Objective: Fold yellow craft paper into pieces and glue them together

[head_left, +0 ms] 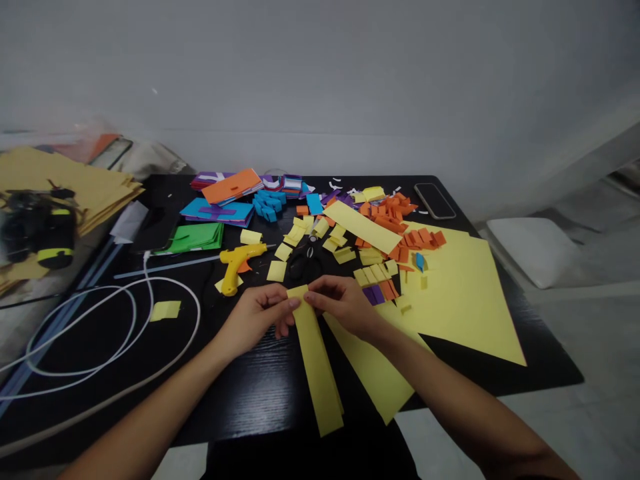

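A long folded strip of yellow paper (317,373) runs from my fingers down towards the table's front edge. My left hand (263,312) pinches its far end from the left, thumb on top. From the right, my right hand (345,303) grips the same end between thumb and fingers. Under my right forearm lies a yellow paper sheet (373,357). Black-handled scissors (306,259) rest just beyond my hands, among small folded yellow pieces (295,233). A yellow glue gun (237,263) lies to the left of the scissors.
Large yellow sheets (465,300) cover the right side. Orange folded pieces (390,213), blue folded pieces (269,205) and a green stack (197,238) lie at the back. A phone (435,201) sits far right. A white cable (195,293) loops across the left.
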`<state>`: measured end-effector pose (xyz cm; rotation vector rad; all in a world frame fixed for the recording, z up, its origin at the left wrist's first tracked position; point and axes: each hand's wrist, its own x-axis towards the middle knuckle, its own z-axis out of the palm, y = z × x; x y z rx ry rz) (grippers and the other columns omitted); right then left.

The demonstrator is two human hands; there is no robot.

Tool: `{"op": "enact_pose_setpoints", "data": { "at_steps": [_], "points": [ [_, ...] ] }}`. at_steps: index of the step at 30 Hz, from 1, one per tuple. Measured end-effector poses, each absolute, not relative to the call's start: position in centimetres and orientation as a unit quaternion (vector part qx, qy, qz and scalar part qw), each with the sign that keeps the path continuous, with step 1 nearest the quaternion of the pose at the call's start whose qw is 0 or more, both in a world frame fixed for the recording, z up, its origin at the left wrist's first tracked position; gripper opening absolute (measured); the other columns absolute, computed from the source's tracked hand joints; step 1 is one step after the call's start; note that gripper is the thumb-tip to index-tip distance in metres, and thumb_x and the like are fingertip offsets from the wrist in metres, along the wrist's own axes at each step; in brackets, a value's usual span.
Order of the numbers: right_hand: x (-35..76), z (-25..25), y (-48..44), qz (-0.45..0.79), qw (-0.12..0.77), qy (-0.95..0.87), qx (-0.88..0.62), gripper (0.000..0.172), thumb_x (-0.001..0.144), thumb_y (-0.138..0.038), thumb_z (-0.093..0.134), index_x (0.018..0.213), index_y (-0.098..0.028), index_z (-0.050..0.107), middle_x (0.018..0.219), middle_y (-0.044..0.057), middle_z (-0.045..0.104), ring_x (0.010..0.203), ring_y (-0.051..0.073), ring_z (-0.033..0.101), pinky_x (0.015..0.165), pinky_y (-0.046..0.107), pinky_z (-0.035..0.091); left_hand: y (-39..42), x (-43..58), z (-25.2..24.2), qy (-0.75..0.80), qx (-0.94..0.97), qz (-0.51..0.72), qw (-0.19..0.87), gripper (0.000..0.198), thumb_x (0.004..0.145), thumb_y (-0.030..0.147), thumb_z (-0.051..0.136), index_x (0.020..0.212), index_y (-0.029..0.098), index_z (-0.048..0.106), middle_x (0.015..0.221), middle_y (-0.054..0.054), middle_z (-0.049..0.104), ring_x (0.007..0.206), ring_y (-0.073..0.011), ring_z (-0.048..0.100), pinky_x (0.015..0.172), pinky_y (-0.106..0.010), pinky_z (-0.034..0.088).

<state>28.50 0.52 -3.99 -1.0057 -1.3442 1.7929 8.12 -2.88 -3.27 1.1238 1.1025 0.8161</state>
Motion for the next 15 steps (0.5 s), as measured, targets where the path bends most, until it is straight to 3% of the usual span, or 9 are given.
{"op": "enact_pose_setpoints", "data": {
  "at_steps": [15],
  "points": [
    [28.38,-4.44,0.44,0.654,0.347,-0.535,-0.408,0.024,0.078,-0.040,0.081,0.080,-0.018,0.071,0.072,-0.002,0.066,0.063,0.011,0.057,0.060,0.025,0.046,-2.95,8.24,-3.01,0.473,0.495,0.351,0.639,0.034,0.086,0.044,0.077,0.073,0.015,0.068,0.062,0.001,0.071,0.051,-0.0099,0.065,0.051,-0.019,0.054]
  ]
}}
